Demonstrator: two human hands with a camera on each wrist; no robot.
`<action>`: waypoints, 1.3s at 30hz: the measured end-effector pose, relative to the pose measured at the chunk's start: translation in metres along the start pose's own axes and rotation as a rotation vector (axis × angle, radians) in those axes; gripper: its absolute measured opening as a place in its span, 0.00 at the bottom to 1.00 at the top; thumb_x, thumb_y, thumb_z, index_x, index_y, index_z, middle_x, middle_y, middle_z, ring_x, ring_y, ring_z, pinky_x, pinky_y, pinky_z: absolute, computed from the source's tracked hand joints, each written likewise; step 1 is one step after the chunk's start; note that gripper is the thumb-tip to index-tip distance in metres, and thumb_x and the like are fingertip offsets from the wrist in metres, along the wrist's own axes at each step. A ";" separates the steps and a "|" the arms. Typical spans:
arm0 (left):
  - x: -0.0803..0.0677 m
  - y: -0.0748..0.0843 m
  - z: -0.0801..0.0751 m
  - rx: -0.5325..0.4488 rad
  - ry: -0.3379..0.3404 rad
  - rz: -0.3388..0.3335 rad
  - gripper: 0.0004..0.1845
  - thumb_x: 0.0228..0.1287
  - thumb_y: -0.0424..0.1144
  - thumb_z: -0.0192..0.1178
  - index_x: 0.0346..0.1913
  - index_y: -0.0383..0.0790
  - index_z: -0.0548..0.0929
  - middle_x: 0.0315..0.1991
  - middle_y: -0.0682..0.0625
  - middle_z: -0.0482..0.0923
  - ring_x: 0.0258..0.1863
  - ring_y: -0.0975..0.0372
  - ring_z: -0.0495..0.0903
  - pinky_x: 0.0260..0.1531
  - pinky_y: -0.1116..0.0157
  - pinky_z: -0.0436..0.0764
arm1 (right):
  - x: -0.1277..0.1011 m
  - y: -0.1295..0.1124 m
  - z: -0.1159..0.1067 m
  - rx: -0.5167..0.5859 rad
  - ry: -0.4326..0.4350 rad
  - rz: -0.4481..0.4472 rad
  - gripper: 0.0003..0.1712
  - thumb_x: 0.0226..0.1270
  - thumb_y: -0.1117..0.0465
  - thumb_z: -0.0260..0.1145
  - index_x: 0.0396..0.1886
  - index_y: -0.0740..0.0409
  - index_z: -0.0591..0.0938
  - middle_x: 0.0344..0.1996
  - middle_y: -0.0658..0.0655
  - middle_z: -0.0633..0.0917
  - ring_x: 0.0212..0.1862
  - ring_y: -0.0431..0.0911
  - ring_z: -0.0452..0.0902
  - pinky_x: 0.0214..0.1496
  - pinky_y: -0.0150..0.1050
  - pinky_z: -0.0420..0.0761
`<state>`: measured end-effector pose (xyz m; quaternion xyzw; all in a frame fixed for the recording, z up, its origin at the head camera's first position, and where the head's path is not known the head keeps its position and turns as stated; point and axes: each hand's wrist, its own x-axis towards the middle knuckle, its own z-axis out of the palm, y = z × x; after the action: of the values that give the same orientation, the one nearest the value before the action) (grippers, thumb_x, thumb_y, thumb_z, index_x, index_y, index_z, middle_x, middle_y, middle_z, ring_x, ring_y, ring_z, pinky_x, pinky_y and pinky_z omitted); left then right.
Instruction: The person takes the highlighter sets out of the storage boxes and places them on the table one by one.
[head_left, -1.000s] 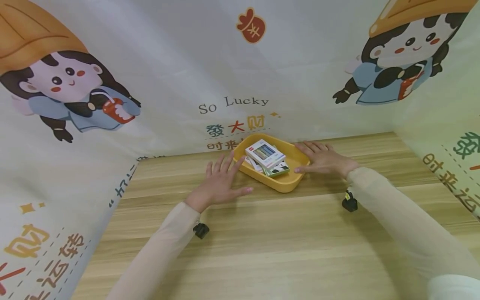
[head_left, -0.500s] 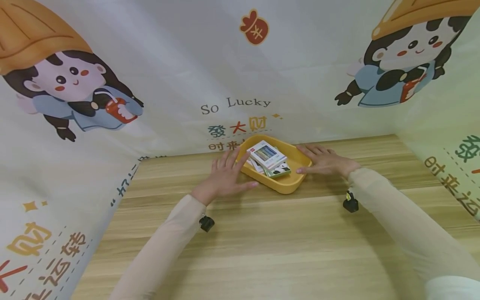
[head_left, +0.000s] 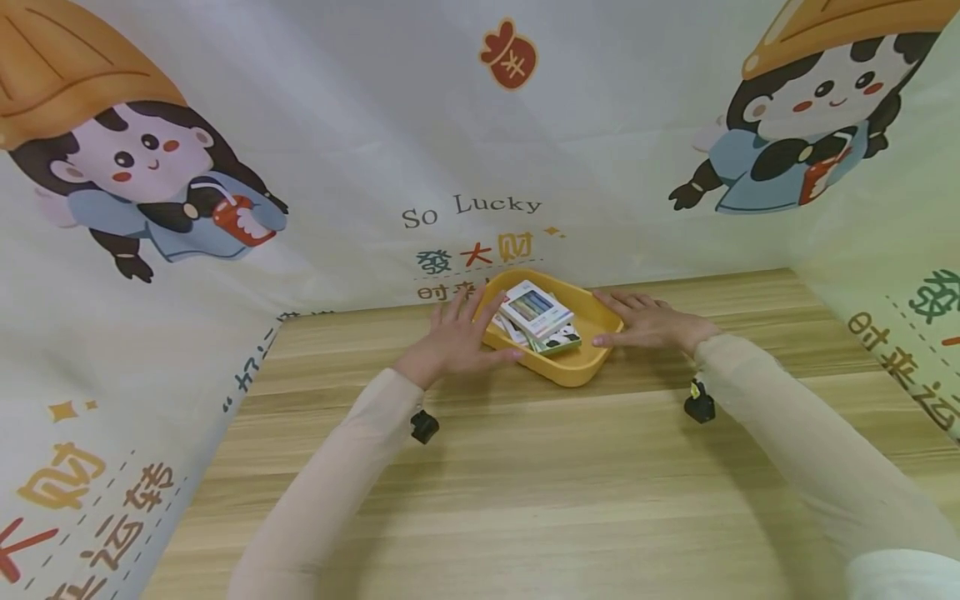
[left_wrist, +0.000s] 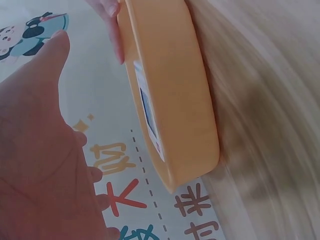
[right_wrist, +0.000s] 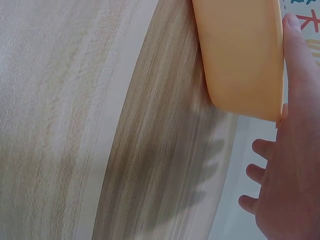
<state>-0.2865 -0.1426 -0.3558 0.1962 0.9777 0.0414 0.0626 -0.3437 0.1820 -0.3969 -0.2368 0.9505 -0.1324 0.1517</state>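
A yellow tray (head_left: 573, 373) stands at the back of the table near the wall and shows large in both wrist views. Inside it a white box with a landscape picture (head_left: 536, 307) lies on top of a green-edged box with a panda print (head_left: 564, 340) and another flat white item. My left hand (head_left: 459, 343) is spread at the tray's left end, thumb by the front rim; in the left wrist view its palm (left_wrist: 45, 140) appears apart from the tray. At the right end, my right hand (head_left: 648, 323) lies with straight fingers at the rim, thumb over the edge.
The wood-grain table (head_left: 540, 492) stretches in front of the tray. A white printed cloth (head_left: 352, 150) with cartoon figures and lettering hangs behind and on both sides. Small black devices (head_left: 424, 427) sit under both wrists.
My left hand has moved right and slightly away from me, closer to the tray's left end. The right hand, tray and boxes stay about where they were, with a slight camera shift early on.
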 end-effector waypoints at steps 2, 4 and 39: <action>0.003 0.001 -0.002 -0.001 -0.004 -0.004 0.54 0.61 0.78 0.44 0.80 0.58 0.33 0.81 0.46 0.27 0.81 0.45 0.29 0.76 0.36 0.38 | 0.000 0.000 0.000 0.002 0.001 -0.003 0.55 0.67 0.28 0.51 0.81 0.47 0.39 0.79 0.68 0.47 0.78 0.72 0.41 0.75 0.74 0.43; 0.007 0.002 -0.003 -0.005 -0.009 -0.016 0.54 0.61 0.78 0.44 0.80 0.57 0.34 0.82 0.46 0.27 0.81 0.45 0.30 0.76 0.37 0.39 | 0.000 0.000 -0.001 0.007 0.000 -0.006 0.55 0.68 0.28 0.51 0.81 0.47 0.38 0.79 0.68 0.47 0.78 0.71 0.41 0.75 0.74 0.43; 0.052 0.034 -0.038 0.004 -0.136 -0.104 0.62 0.51 0.80 0.54 0.80 0.50 0.44 0.80 0.40 0.44 0.79 0.42 0.46 0.78 0.43 0.49 | 0.005 0.006 0.001 0.041 -0.033 0.031 0.58 0.63 0.22 0.50 0.81 0.41 0.35 0.80 0.65 0.47 0.78 0.70 0.40 0.75 0.74 0.43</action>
<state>-0.3264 -0.0930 -0.3202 0.1477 0.9801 0.0228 0.1308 -0.3502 0.1841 -0.4004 -0.2210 0.9485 -0.1456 0.1741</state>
